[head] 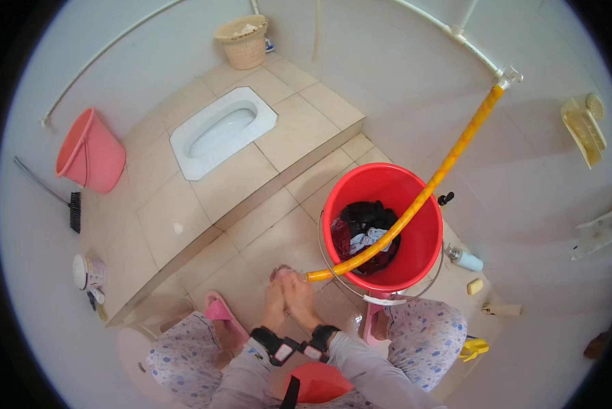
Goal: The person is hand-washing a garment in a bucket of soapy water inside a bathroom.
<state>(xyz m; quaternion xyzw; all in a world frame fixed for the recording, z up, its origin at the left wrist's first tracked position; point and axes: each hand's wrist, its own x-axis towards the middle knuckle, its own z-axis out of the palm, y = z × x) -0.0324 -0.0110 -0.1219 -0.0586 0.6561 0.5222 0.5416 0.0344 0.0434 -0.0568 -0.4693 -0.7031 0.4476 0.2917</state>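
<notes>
My left hand (272,302) and my right hand (300,299) are pressed together low over the tiled floor. Their fingertips are blurred at a small dark pinkish patch, and I cannot tell whether it is something held. Just right of the fingers is the free end of a yellow hose (418,204), which runs from a white tap (510,77) on the wall pipe. The hose crosses over a red plastic bucket (421,258) with its wire handle tipped towards me. Black, maroon and pale blue clothes (368,220) lie inside. Between my knees is a red plastic object (319,383), partly hidden.
A raised tiled step (244,204) holds a squat toilet (262,115), a pink bucket (99,158) and a wastebasket (244,48). Right of the red bucket lie a pale blue pump bottle (467,259), a soap bar (474,287) and a yellow plastic item (473,349).
</notes>
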